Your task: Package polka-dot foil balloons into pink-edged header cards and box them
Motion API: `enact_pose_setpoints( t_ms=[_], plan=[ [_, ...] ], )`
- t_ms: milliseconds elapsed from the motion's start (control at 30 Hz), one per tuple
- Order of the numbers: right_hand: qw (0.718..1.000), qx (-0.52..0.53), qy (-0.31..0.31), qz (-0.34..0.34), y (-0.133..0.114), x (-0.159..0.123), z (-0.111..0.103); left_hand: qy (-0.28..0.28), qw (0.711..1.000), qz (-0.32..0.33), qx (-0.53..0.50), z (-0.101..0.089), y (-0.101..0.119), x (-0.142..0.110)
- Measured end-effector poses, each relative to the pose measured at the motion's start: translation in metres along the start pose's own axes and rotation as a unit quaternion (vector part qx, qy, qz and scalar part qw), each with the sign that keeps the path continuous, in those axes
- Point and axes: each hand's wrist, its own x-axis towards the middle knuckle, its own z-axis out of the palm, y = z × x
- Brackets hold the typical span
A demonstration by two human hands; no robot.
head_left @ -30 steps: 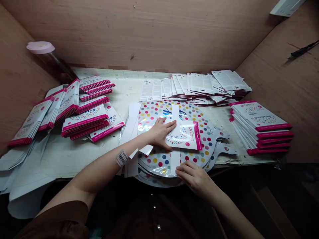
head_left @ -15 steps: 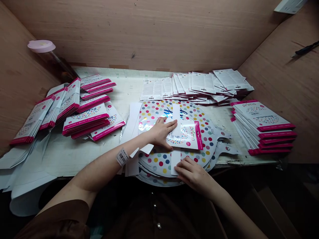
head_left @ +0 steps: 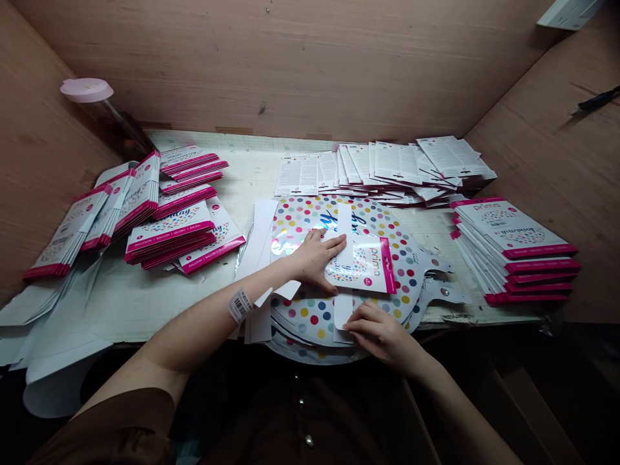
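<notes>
"Where's the packet?"
"I see the prima packet [head_left: 361, 265] lying on the polka-dot foil balloons [head_left: 314, 320], across a white strip [head_left: 343, 307]. Contents hidden. White face, coloured dots, pink end band."
"Hands?"
"Left hand [head_left: 317, 258] spread flat at the packet's left side, covering some of it. Right hand [head_left: 375, 329], fingertips pinching the strip's near end."
"Other containers?"
"Pink-lidded clear jar [head_left: 109, 116], back left; something dark inside, can't identify it."
"Rest?"
"Loose paper strips [head_left: 258, 242] left of the balloons, partly behind the forearm. Packet piles left [head_left: 169, 223], back [head_left: 392, 165], right [head_left: 518, 229]."
</notes>
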Motion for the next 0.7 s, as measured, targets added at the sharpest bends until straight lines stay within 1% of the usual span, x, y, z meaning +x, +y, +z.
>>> enact_pose_setpoints(
  t_ms=[67, 133, 200, 300, 400, 467, 600, 700],
  plan=[
    [0.999, -0.011, 0.044, 0.019, -0.005, 0.012, -0.008, 0.004, 1.000, 0.005, -0.001, -0.001, 0.000, 0.000],
    [0.994, -0.019, 0.096, 0.047, -0.002, 0.028, -0.019, 0.007, 1.000, 0.012, -0.004, -0.001, -0.001, 0.001],
    [0.988, -0.023, 0.131, 0.075, 0.010, 0.047, -0.030, 0.009, 1.000, 0.016, -0.007, -0.001, -0.001, 0.001],
    [0.979, -0.022, 0.162, 0.120, 0.041, 0.072, -0.039, 0.016, 1.000, 0.011, -0.016, 0.002, -0.002, 0.001],
    [0.975, -0.021, 0.166, 0.144, 0.067, 0.087, -0.034, 0.024, 0.999, 0.003, -0.027, 0.005, -0.001, 0.001],
    [0.976, -0.025, 0.163, 0.145, 0.077, 0.091, -0.027, 0.028, 0.999, 0.004, -0.032, 0.006, -0.001, 0.000],
    [0.972, -0.041, 0.178, 0.149, 0.086, 0.091, -0.013, 0.031, 0.999, 0.009, -0.042, 0.005, 0.001, -0.001],
    [0.969, -0.046, 0.187, 0.152, 0.087, 0.090, -0.009, 0.042, 0.998, 0.003, -0.055, 0.004, 0.002, -0.003]
  ],
)
